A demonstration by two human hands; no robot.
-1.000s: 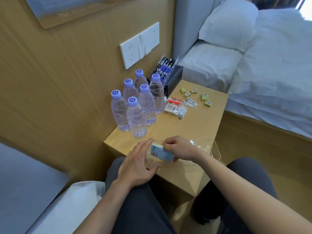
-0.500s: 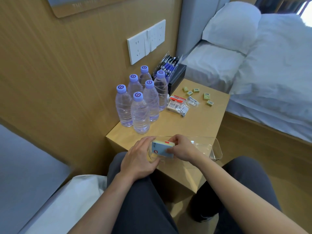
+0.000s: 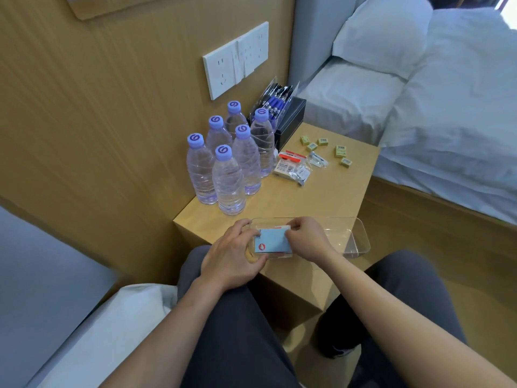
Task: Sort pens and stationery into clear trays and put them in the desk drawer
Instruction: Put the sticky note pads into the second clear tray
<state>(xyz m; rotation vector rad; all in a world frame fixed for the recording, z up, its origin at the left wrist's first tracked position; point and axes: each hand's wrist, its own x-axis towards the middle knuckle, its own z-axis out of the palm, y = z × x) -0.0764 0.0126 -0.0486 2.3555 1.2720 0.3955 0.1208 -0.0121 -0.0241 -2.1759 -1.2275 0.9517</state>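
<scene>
A clear plastic tray [image 3: 355, 236] lies along the near edge of the wooden bedside table [image 3: 327, 197]. A light blue box with a red mark [image 3: 272, 242] sits in the tray's left end. My left hand [image 3: 235, 253] curls round the tray's left end, fingertips touching the box. My right hand [image 3: 306, 238] pinches the box's right edge. Farther back lie plastic-wrapped stationery packets [image 3: 293, 166] and several small yellow erasers [image 3: 340, 151]. A clear pack of blue pens [image 3: 275, 103] stands in a black box [image 3: 292, 116] at the wall.
Several water bottles with purple caps [image 3: 229, 163] stand at the table's left side by the wood wall. A bed with white linen [image 3: 447, 107] borders the table on the right. My knees sit under the table's near edge.
The blue box has dropped from tilted to lying flat in the tray's left end. Both hands stayed on it.
</scene>
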